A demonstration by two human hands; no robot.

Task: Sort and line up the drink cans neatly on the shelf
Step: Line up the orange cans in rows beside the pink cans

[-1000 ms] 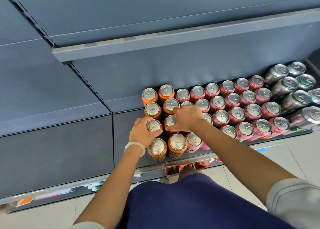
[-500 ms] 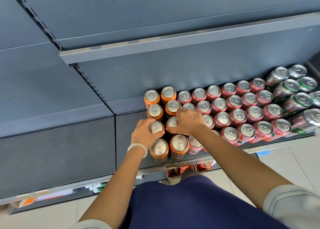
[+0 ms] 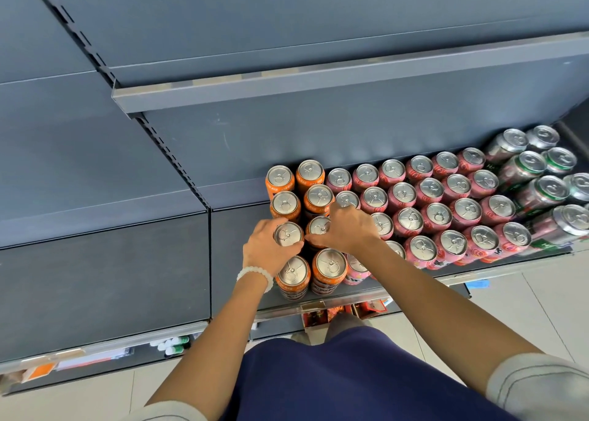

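Left hand grip closed round orange can, right hand grip on adjacent orange can, shelf

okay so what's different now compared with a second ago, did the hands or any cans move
Hardly anything moved. The left hand still grips the same orange can in the third row, and the right hand still rests over the orange can beside it. The pink cans and green cans stand as before.
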